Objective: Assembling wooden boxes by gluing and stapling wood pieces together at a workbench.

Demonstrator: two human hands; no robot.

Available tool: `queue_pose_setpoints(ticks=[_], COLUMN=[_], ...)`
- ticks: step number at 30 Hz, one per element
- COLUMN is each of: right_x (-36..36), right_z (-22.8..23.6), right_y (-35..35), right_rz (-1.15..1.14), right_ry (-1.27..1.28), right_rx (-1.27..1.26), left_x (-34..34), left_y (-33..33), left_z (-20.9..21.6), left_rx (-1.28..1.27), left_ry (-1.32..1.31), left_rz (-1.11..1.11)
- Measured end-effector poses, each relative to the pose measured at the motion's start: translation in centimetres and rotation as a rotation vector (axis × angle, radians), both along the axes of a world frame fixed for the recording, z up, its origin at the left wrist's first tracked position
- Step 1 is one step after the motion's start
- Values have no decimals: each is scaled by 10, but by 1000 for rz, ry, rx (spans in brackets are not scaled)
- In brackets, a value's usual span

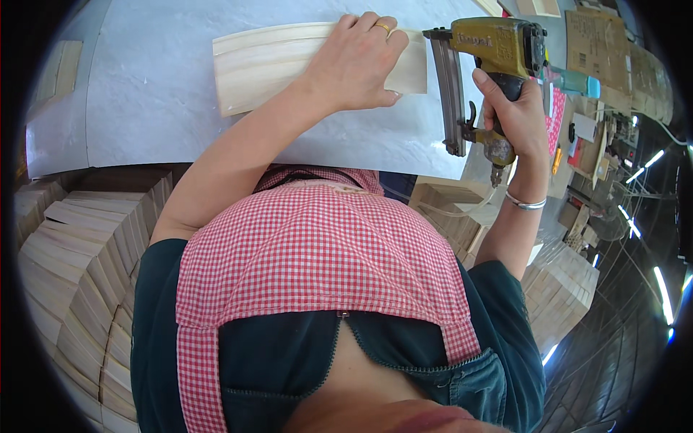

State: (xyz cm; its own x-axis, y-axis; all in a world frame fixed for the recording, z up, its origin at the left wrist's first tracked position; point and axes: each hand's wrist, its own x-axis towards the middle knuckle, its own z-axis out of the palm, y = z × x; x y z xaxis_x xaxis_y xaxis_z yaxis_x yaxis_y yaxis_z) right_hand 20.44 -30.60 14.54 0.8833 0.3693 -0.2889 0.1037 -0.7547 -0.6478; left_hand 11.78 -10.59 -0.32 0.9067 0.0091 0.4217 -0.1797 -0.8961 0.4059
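Note:
A pale wooden board assembly [267,72] with lengthwise edges lies across the white worktable [159,94]. My left hand [357,65] grips it near its right end, fingers curled over the far edge and thumb at the near side. In my right hand [518,115] is a yellow and black pneumatic nail gun [494,40], held by its dark handle. The gun's nose and long metal magazine [450,94] stand just beside the right end of the wood. From this view I cannot tell whether the nose touches it.
Tall stacks of wooden boards [79,252] stand at the left below the table. More stacked wood [556,289] is at the right. A clear bottle with a blue cap [592,87] and cardboard boxes [595,47] sit beyond the gun. An air hose [462,213] runs near my right forearm.

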Motion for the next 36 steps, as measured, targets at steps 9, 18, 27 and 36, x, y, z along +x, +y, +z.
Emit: queue_pose_setpoints(ticks=[9, 18, 27, 36], right_x=[21, 24, -37, -73], right_z=[7, 21, 14, 1], right_y=[2, -1, -38, -26], right_rz=[30, 106, 25, 13], right_ry=[53, -12, 44, 92], right_rx=[-165, -133, 32, 67], left_x=[-2, -46, -111, -63], left_y=[1, 47, 115, 67], left_z=[7, 14, 33, 25], left_rx=[4, 81, -123, -133], left_ry=[104, 133, 342, 249], left_rz=[4, 51, 59, 21])
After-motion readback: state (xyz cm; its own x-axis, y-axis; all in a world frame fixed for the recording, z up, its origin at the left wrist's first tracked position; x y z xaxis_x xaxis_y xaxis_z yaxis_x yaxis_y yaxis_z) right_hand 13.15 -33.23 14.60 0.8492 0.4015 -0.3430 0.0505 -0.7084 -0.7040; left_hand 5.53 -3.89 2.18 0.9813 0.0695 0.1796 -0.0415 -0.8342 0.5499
